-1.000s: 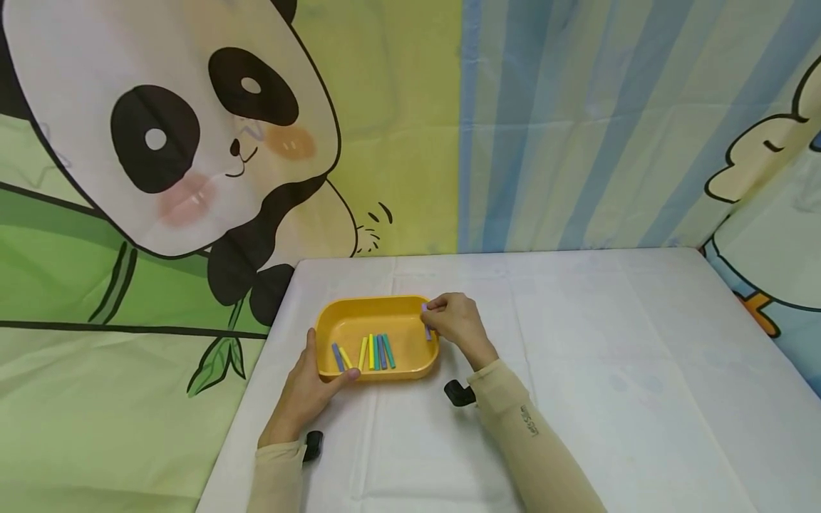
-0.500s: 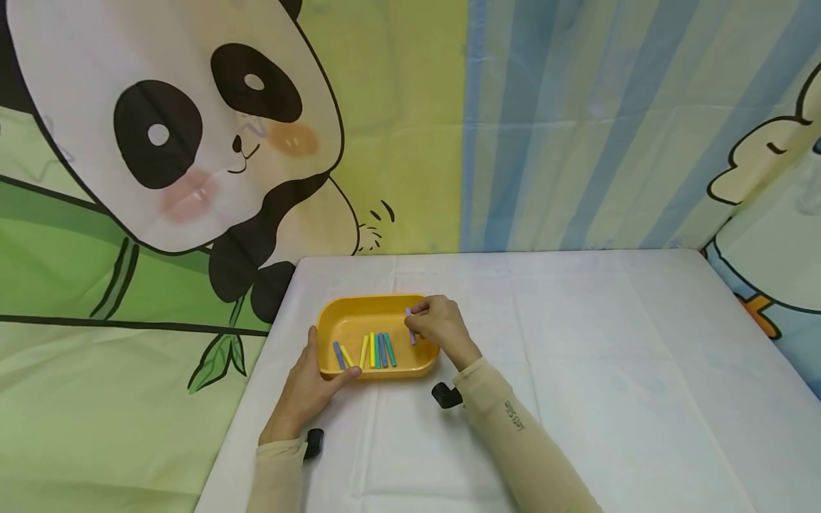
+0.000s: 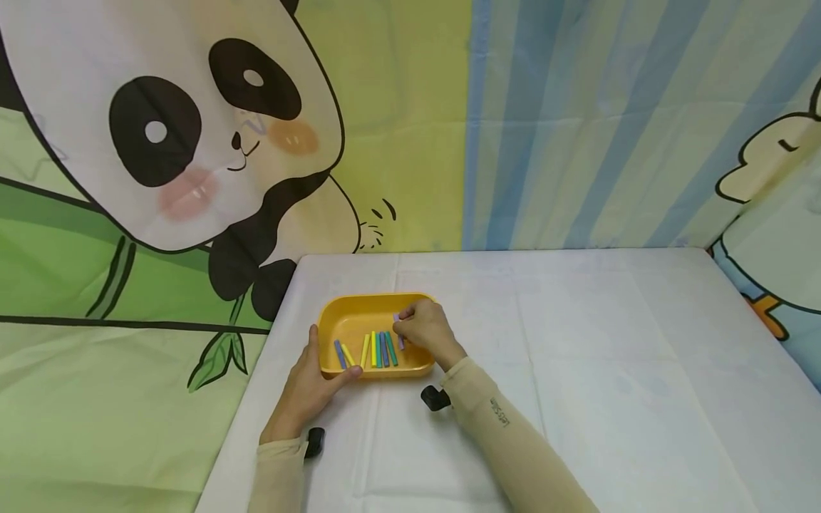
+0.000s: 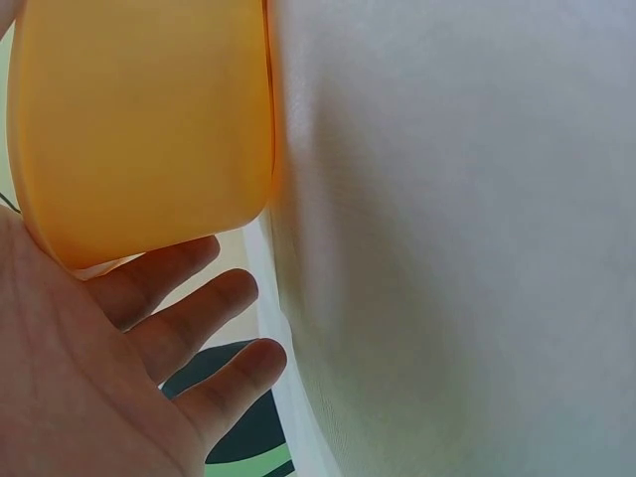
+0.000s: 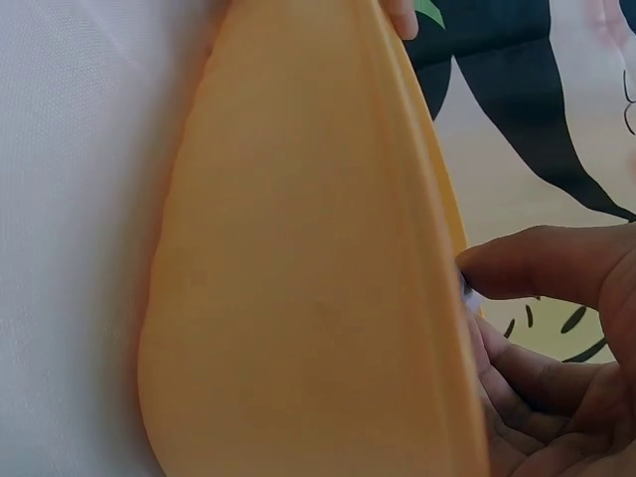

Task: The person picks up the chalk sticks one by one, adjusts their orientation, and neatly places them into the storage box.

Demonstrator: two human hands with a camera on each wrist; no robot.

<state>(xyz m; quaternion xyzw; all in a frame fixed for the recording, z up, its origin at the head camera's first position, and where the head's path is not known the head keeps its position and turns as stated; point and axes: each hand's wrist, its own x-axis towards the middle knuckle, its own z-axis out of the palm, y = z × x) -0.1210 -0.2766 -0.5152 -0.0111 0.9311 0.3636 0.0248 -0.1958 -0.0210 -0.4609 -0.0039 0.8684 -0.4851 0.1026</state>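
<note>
A yellow plastic tray (image 3: 353,308) stands on the white-covered table. My left hand (image 3: 306,388) holds its near left corner, the thumb over the front rim. Seen from the left wrist, three fingertips (image 4: 260,360) spread below the tray's outer wall (image 4: 149,119). Above the right part of the tray, my right hand (image 3: 428,331) pinches a purple chalk stick (image 3: 401,343) between thumb and fingers. Just left of it stands a row of yellow, blue, purple and green chalk sticks (image 3: 374,350). In the right wrist view, the tray wall (image 5: 298,248) hides most of the pinched chalk.
White cloth (image 3: 596,377) covers the table to the right and in front of the tray. Behind it hangs a curtain (image 3: 410,178) with a panda print and blue stripes. A small black camera (image 3: 436,398) sits at the right wrist, another (image 3: 314,442) at the left.
My right hand has moved left across the tray with the purple chalk stick, from the right rim to beside the row. The left hand and tray stay nearly in place.
</note>
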